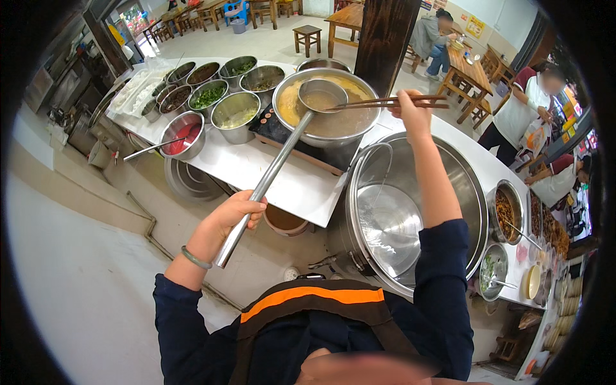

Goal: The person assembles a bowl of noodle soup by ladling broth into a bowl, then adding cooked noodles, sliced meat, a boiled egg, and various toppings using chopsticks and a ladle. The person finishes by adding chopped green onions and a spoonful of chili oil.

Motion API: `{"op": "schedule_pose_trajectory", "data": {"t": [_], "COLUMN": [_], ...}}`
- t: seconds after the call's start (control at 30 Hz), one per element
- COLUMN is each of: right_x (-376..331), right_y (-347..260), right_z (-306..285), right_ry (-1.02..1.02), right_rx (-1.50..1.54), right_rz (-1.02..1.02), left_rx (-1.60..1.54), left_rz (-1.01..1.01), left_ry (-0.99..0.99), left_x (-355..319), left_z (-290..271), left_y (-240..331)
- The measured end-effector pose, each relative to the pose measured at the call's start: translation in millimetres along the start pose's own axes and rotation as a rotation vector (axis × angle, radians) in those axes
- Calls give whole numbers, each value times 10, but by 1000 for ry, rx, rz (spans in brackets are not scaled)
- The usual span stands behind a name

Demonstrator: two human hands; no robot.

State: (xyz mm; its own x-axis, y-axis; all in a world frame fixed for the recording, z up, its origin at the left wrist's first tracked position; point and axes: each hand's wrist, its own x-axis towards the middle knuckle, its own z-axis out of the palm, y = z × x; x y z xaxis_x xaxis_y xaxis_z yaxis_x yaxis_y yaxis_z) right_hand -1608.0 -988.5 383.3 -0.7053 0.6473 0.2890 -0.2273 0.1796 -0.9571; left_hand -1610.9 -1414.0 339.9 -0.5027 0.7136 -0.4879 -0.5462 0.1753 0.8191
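Note:
My left hand [234,215] grips the long steel handle of a ladle [319,96], whose cup holds brown broth above a wide steel basin of yellowish soup [346,122]. My right hand [412,115] holds a pair of long wooden chopsticks [378,102], their tips resting over the ladle's cup. The basin sits on a dark burner on the white counter [282,176]. A green bangle circles my left wrist.
Several steel bowls of greens and red sauce [183,136] stand left of the basin. A huge steel pot of water [410,212] is under my right arm. Small topping bowls [507,212] line the right counter. People sit at wooden tables behind.

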Motion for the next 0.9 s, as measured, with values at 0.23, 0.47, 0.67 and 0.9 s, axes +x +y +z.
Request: {"op": "schedule_pose_trajectory", "data": {"t": [0.23,0.47,0.67,0.9], "right_x": [199,279,285,390], "right_y": [236,215,70,-95], "right_z": [196,136,-5,-21], "right_ry": [14,-27,-164,-197], "right_rx": [-107,-88,-167,-320], "right_rz": [-72,-15,74,38], "left_rx": [-37,-49,-69,-35], "left_rz": [-24,-23,-23,5], "left_ry": [-16,-35,-45,-61], "left_x": [101,200,244,293], "left_z": [51,110,139,193], "left_y": [-66,-89,-125,-99]}}
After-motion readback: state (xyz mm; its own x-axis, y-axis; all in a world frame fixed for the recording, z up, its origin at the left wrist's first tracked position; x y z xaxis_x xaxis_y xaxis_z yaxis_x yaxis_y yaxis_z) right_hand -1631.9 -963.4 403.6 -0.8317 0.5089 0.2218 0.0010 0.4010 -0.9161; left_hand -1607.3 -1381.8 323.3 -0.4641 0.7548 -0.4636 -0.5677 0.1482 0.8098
